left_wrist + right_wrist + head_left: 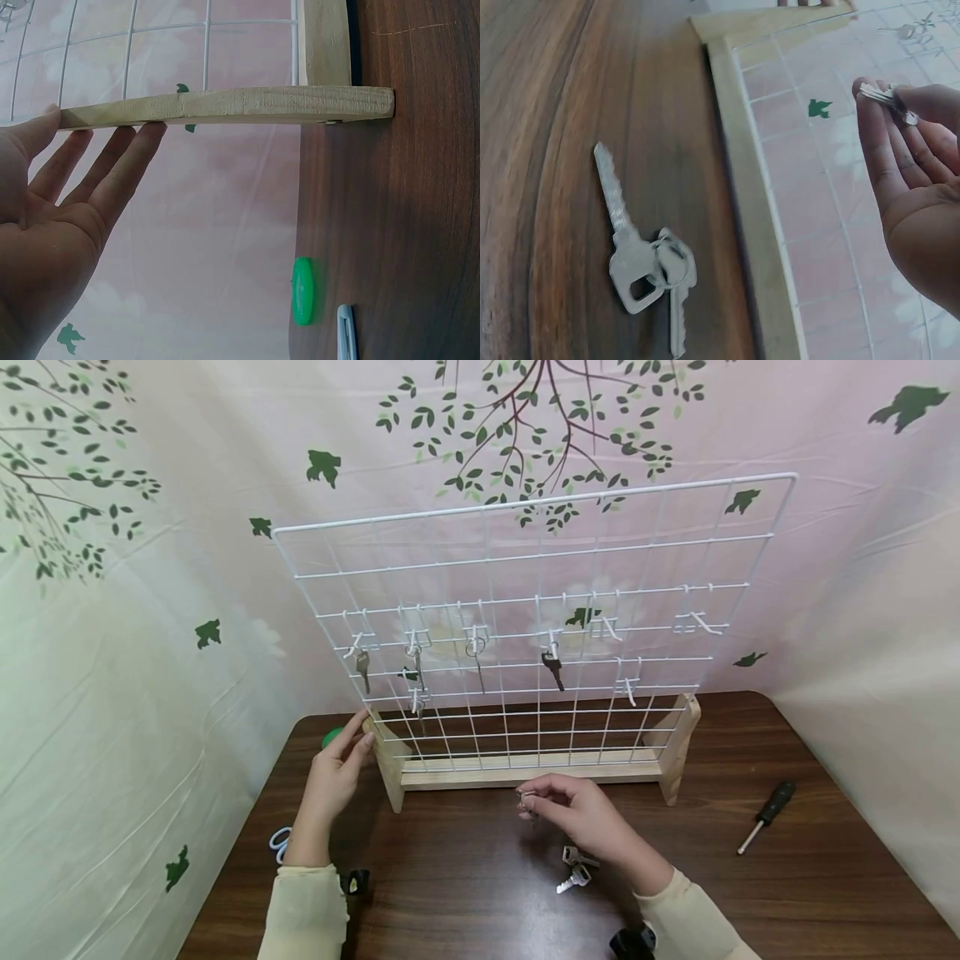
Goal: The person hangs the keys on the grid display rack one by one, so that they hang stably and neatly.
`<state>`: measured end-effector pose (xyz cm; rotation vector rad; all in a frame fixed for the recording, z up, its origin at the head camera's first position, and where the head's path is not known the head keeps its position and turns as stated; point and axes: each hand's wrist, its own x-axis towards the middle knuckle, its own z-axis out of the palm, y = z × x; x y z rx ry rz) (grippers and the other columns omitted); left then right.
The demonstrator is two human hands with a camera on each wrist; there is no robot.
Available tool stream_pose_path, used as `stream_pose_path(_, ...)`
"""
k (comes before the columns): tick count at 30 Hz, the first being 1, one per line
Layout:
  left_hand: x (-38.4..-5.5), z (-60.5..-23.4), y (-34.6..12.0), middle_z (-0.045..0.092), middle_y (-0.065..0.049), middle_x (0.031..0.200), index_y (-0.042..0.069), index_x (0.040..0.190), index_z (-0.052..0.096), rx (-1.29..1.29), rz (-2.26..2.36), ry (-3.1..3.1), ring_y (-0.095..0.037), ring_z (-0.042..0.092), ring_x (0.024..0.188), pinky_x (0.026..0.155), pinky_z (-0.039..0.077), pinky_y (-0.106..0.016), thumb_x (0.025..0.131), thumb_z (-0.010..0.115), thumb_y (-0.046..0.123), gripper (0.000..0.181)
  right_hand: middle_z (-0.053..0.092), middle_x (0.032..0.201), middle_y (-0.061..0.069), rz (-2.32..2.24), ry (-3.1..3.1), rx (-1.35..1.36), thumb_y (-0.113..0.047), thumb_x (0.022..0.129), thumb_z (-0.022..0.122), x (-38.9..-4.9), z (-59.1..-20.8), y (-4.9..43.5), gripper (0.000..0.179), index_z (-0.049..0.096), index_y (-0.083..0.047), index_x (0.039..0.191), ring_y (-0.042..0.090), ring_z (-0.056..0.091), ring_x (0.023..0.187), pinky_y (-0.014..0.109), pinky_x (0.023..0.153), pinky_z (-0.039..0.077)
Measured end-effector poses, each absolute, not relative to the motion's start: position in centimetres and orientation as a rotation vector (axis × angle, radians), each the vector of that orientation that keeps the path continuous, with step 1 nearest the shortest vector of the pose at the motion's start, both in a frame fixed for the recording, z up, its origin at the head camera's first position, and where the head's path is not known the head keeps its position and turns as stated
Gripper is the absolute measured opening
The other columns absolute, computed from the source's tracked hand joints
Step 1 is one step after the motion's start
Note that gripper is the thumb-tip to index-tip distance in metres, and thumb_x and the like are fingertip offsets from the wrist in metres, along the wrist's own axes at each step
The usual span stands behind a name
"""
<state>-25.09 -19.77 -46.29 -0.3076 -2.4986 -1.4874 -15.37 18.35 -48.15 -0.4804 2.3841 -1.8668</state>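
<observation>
My left hand pinches the upper edge of the pale wooden side support, its thumb on one face and fingertips on the other. This support holds up the left end of a white wire grid. In front of the grid, just above the table, my right hand pinches a small silver key between thumb and fingertips. Below that hand, two silver keys joined by a ring lie on the table. Several keys hang from white hooks on the grid, among them a dark key near the middle.
On the right of the brown table lies a black-handled screwdriver. Light blue scissors and a round green object are at the left. Bare hooks are on the grid's right side; a leaf-printed cloth hangs behind.
</observation>
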Motion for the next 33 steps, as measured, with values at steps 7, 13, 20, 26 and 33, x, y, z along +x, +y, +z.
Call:
stream_pose_path(7,-25.2,-46.5,-19.9,0.067,-0.024,0.139,0.024,0.162,0.049,-0.314,-1.481,-2.503,-0.010,0.073,0.112,0.099,0.066,-0.049,0.113,0.056,0.024,0.049,0.080,0.109,0.026,-2.069,2.271,-0.527,-0.008,0.104,0.068,-14.7,-46.7,18.5,0.024,0.070,0.007,0.123,0.012,0.081,0.093,0.037,0.083,0.071)
stream_pose_path(13,-25.1,-46.5,-20.0,0.068,-0.023,0.138,0.026,0.162,0.049,-0.328,-1.491,-2.496,0.013,0.065,0.102,0.098,0.067,-0.048,0.113,0.057,0.024,0.050,0.076,0.109,0.030,-2.193,2.261,-0.655,0.000,0.104,0.064,-14.3,-45.4,18.8,0.016,0.068,0.009,0.117,0.014,0.081,0.096,0.037,0.086,0.071)
stream_pose_path(20,-25.1,-46.5,-20.0,0.067,-0.023,0.140,0.025,0.162,0.050,-0.316,-1.492,-2.494,0.015,0.064,0.103,0.099,0.065,-0.049,0.112,0.058,0.024,0.050,0.083,0.106,0.012,-1.975,2.561,-0.755,-0.002,0.107,0.062,-13.6,-43.4,19.6,0.006,0.062,-0.005,0.112,0.007,0.079,0.097,0.028,0.086,0.069)
stream_pose_path(26,-25.1,-46.6,-20.0,0.064,-0.021,0.145,0.027,0.162,0.048,-0.306,-1.489,-2.514,-0.019,0.072,0.119,0.101,0.065,-0.049,0.113,0.056,0.026,0.050,0.083,0.111,-0.001,-1.694,2.880,-0.837,-0.004,0.108,0.060,-12.9,-41.0,20.5,0.011,0.057,-0.012,0.115,0.005,0.077,0.104,0.017,0.087,0.063)
stream_pose_path(33,-25.1,-46.5,-19.9,0.064,-0.021,0.145,0.026,0.163,0.048,-0.308,-1.477,-2.518,-0.035,0.070,0.123,0.100,0.066,-0.045,0.113,0.056,0.026,0.050,0.082,0.114,-0.002,-1.305,3.312,-0.931,0.004,0.103,0.064,-12.3,-38.3,21.3,0.021,0.055,-0.005,0.120,0.017,0.079,0.102,0.020,0.070,0.059)
